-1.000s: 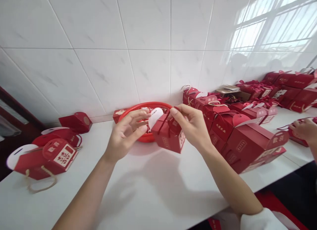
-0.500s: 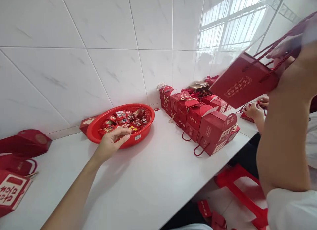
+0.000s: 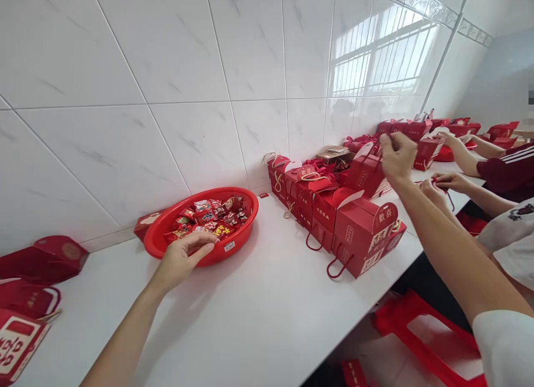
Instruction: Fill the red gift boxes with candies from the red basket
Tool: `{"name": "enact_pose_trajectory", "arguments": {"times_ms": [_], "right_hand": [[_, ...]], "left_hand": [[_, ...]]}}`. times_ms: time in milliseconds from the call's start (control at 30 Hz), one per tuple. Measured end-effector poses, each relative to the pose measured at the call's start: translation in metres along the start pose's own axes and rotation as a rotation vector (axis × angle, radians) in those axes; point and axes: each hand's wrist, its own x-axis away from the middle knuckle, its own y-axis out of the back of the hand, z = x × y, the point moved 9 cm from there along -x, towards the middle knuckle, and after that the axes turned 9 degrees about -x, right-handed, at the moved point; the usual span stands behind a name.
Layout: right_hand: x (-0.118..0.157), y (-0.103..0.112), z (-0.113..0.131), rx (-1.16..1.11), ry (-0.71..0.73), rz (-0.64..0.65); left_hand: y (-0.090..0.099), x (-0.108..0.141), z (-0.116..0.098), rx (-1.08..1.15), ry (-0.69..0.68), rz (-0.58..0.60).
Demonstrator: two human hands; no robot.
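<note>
Red box (image 3: 364, 175) hangs gripped in your right hand (image 3: 398, 154); your left hand (image 3: 180, 259), loosely curled and free, is beside the basin (image 3: 212, 257) of sweets (image 3: 221, 216).

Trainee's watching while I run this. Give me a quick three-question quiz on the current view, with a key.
1. Short answer: Which of the camera wearer's own hands holds a red box?
2. True or false: The wearer's left hand is at the far side, by the wall, of the red basket.
3. Multiple choice: What lies in that basket? a) ribbon rolls b) small wrapped packets c) metal spoons

Key:
1. The right hand.
2. False; it is at the near side.
3. b
</note>
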Motion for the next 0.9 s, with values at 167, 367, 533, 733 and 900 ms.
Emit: {"name": "enact_pose_trajectory", "arguments": {"times_ms": [167,367,533,733,900], "right_hand": [[-0.01,-0.052,-0.03,0.014,-0.144,0.094],[-0.047,-0.099,-0.034,-0.072,-0.093,0.142],[-0.051,-0.15,-0.033,0.115,-0.145,0.297],[-0.048,-0.212,-0.047,0.222,-0.201,0.462],[-0.049,-0.256,-0.055,0.258,-0.184,0.513]], "left_hand": [[0.001,0.0,0.001,0.001,0.002,0.009],[0.004,0.001,-0.001,0.007,0.04,-0.009],[0.004,0.002,0.002,-0.029,0.077,-0.014],[0.006,0.002,0.015,-0.107,0.108,-0.028],[0.005,-0.001,0.023,-0.139,0.121,-0.022]]}}
